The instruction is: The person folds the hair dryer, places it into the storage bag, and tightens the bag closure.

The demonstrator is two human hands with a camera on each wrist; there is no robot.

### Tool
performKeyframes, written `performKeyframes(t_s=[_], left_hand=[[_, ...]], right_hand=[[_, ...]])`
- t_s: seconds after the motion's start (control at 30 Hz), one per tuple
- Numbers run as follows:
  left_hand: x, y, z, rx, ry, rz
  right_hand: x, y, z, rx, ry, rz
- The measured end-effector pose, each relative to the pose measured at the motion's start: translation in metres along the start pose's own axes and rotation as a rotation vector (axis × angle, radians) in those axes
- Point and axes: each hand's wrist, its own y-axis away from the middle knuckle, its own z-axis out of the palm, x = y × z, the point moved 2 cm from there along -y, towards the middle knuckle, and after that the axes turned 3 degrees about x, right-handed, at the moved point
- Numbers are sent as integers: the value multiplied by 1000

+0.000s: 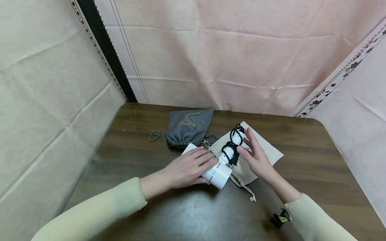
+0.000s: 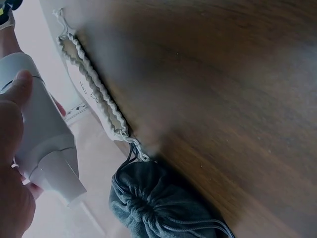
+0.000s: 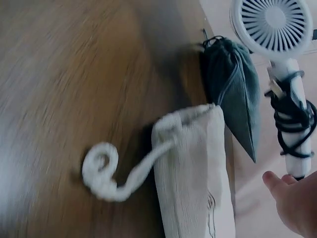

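My left hand (image 1: 188,166) grips the barrel of a white hair dryer (image 1: 221,175) over the middle of the table. In the left wrist view, the thumb lies across the barrel and fingertips show on its other side. A black cord (image 1: 232,147) is wound around the handle, which points up and to the right. My right hand (image 1: 259,160) is beside the handle's end, thumb and fingers spread, with the fingertips close to it. The right wrist view shows the dryer's round slotted grille (image 3: 273,20) and the wrapped handle above the right fingertips.
A cream drawstring bag (image 1: 268,152) lies flat beneath the handle, its cord trailing toward the front. Behind the dryer, a dark grey drawstring bag (image 1: 190,125) with gold print lies on the brown wooden table (image 1: 129,150). Pale cloth (image 1: 241,60) hangs along the table's back and sides.
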Motion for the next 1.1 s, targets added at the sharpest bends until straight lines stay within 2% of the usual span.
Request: performKeyframes(t_s=[0.23, 0.43, 0.67, 0.87, 1.1], left_hand=[[2, -5, 0, -3, 7, -10], [2, -8, 1, -8, 22, -13], [-1, -12, 5, -43, 38, -21], [-7, -15, 8, -64, 40, -22], [-9, -20, 11, -54, 9, -23]], right_hand=[[-2, -11, 17, 39, -165, 80], [-3, -16, 27, 77, -278, 109], [-1, -25, 36, 84, -294, 142], [0, -33, 37, 95, -281, 135], [2, -41, 37, 134, -240, 134]])
